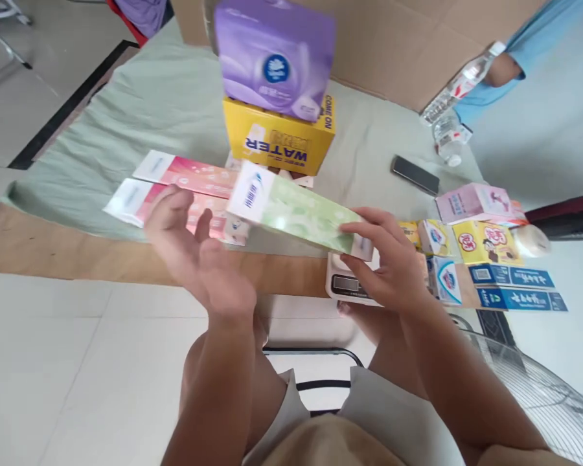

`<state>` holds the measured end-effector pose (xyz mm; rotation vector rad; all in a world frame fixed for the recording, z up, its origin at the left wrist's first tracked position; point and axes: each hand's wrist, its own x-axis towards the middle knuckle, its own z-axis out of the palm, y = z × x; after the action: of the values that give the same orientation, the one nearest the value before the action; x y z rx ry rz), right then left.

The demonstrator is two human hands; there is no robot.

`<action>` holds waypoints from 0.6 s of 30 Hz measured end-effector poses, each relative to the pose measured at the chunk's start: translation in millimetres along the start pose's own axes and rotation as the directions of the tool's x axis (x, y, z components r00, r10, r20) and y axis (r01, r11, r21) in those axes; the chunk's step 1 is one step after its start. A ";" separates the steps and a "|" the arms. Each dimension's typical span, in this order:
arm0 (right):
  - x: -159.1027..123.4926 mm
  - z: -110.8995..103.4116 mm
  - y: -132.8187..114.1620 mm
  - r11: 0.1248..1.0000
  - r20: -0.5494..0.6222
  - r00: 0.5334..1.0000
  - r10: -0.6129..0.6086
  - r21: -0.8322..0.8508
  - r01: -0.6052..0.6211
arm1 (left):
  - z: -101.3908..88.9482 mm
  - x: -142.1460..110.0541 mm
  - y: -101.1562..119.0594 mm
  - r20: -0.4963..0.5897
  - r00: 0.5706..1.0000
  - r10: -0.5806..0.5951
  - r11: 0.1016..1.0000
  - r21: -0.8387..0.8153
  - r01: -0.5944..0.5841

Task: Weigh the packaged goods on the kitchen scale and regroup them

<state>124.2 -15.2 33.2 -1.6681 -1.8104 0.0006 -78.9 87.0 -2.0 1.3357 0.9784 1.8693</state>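
The green box [304, 213] is in the right grip [393, 262], pinched between thumb and fingers at its right end. It slants up and left from that grip, its other end reaching across the view of the two pink boxes [194, 175]. The scale [337, 285] sits under the right grip, partly hidden by it. The left grip [189, 252], blurred, is spread over the nearer pink box; contact cannot be told. Beyond and between both grips, the purple pack [276, 65] rests on the yellow carton [274, 136] on the cloth-covered worktop [102, 129]. Past the right grip lie the phone [415, 175] and, farther, two bottles [449, 139]; just right of it, the blue boxes [519, 299].
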 end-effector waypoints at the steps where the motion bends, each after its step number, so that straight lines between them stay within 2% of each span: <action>1: -12.4 -10.1 14.6 0.999 0.012 0.999 0.032 -0.016 -0.032 | 7.5 -6.9 -1.1 0.113 0.993 -0.039 0.998 -0.041 0.044; 4: -39.7 -28.4 54.9 0.994 0.044 0.993 0.112 -0.014 -0.111 | 32.9 -29.0 -8.4 0.399 0.916 -0.048 0.996 -0.045 0.072; 6: -48.5 -32.2 75.4 0.988 0.062 0.987 0.149 0.015 -0.151 | 48.7 -41.0 -14.3 0.475 0.879 -0.036 0.999 0.012 0.034; 9: -52.4 -33.6 95.7 0.978 0.146 0.971 0.189 0.066 -0.200 | 64.9 -49.3 -21.5 0.478 0.874 -0.091 0.991 0.131 0.032; 12: -54.1 -38.1 108.3 0.970 0.188 0.965 0.182 0.128 -0.208 | 70.3 -47.4 -27.7 0.468 0.869 -0.162 0.969 0.243 0.049; 16: -57.7 -49.1 119.8 0.953 0.019 0.968 0.251 0.173 -0.250 | 66.8 -39.5 -42.2 0.442 0.874 -0.203 0.947 0.316 0.061; 18: -58.8 -51.9 122.0 0.945 -0.020 0.962 0.272 0.194 -0.263 | 64.4 -35.1 -51.1 0.411 0.882 -0.231 0.936 0.342 0.086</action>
<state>254.0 -66.9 -5.6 -1.7463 -1.4860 0.2441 -3.6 97.9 -48.9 1.7150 1.1270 1.2292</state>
